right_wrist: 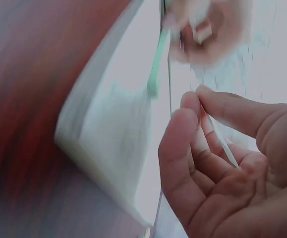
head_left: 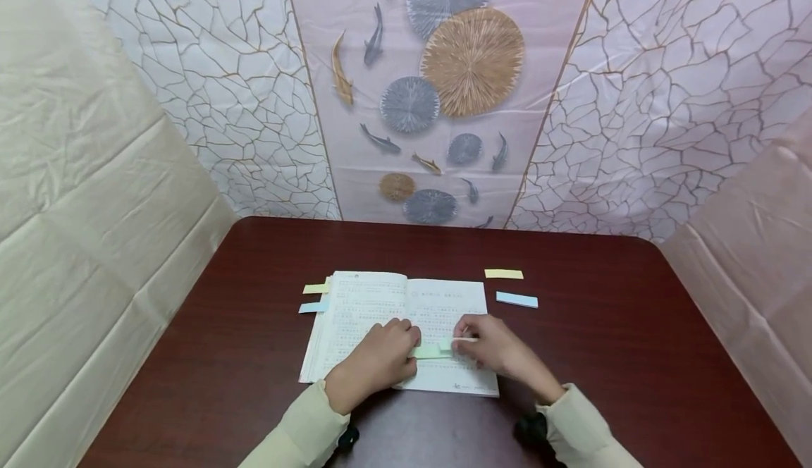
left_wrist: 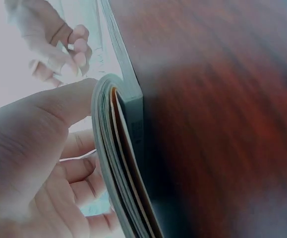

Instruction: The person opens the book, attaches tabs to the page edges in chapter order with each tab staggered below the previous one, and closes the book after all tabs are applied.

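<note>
An open book (head_left: 361, 299) lies on the dark table, printed text on its pages. Over its right page my left hand (head_left: 387, 352) has curled fingers, and a light green sticky strip (head_left: 430, 352) comes out between its thumb and index finger. In the left wrist view the curved pages hide the fingertips of my left hand (left_wrist: 49, 134). My right hand (head_left: 491, 345) pinches a thin pale green sticky-note pad (right_wrist: 223, 144) between thumb and fingers, close to the strip's right end. The strip (right_wrist: 157, 67) shows pale green in the right wrist view too.
Yellow (head_left: 315, 289) and blue (head_left: 312, 307) tabs stick out from the book's left edge. Right of the book lie a yellow pad (head_left: 504, 274) and a blue pad (head_left: 517, 300) on the table (head_left: 603, 327). Patterned cloth (head_left: 254, 101) hangs behind the table.
</note>
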The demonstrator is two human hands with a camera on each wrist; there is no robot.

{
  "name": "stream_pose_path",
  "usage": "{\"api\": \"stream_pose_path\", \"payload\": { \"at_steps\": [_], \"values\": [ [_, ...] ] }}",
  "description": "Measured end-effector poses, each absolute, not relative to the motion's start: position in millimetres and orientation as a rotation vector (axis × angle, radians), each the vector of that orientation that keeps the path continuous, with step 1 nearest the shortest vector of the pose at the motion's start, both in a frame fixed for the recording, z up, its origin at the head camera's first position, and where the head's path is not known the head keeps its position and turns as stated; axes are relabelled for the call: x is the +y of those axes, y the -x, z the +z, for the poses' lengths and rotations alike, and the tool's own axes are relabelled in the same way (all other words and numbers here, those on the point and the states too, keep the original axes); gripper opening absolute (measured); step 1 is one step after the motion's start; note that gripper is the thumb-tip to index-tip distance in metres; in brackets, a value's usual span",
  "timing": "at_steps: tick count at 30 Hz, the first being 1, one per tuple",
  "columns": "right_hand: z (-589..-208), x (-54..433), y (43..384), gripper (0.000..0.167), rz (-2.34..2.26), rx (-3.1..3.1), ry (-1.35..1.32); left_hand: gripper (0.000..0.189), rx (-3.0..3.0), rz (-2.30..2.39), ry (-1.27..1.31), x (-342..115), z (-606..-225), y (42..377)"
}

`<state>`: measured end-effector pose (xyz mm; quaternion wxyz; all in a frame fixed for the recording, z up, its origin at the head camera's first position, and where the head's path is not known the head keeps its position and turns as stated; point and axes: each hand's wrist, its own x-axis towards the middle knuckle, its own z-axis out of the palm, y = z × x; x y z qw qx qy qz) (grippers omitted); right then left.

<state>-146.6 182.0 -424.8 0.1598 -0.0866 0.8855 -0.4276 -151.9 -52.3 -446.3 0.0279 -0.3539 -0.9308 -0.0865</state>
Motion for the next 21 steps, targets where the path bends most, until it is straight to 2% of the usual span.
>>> {"api": "stream_pose_path", "payload": {
  "at_steps": [9, 21],
  "values": [
    [-431, 239, 161, 0.009, -1.197, 2.52, 0.043, 0.008, -2.909, -0.348, 1.088, -53, -447, 154],
    [-430, 247, 174, 0.015, -1.055, 2.491, 0.034, 0.01, -2.887, -0.359, 1.093, -52, -447, 154]
  ]
}}
